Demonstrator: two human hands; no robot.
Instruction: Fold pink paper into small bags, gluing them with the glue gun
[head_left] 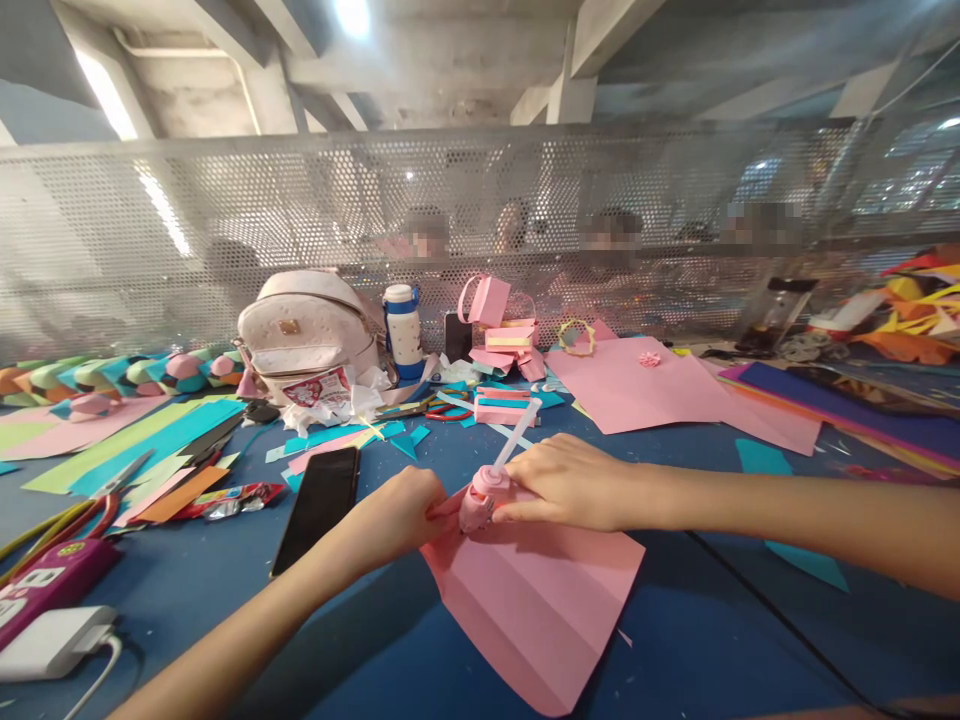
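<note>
A creased sheet of pink paper [536,610] lies in front of me, its near part curving over the blue table. My left hand [409,505] is closed in a pinch on the sheet's upper left edge. In my right hand [574,480] is a small pink hot glue gun [480,500], gripped from the right. A translucent glue stick [517,440] pokes up and to the right from its back end. The gun's front points down at the paper near my left fingers. Its nozzle tip is hidden, so I cannot tell whether it touches the sheet.
A black phone [319,505] lies left of my left hand. Beyond stand a white backpack [307,335], a bottle [405,330] and pink paper boxes [506,340]. Scissors [112,490] and a purple power strip [56,585] are at left. A dark cable [772,610] crosses at right.
</note>
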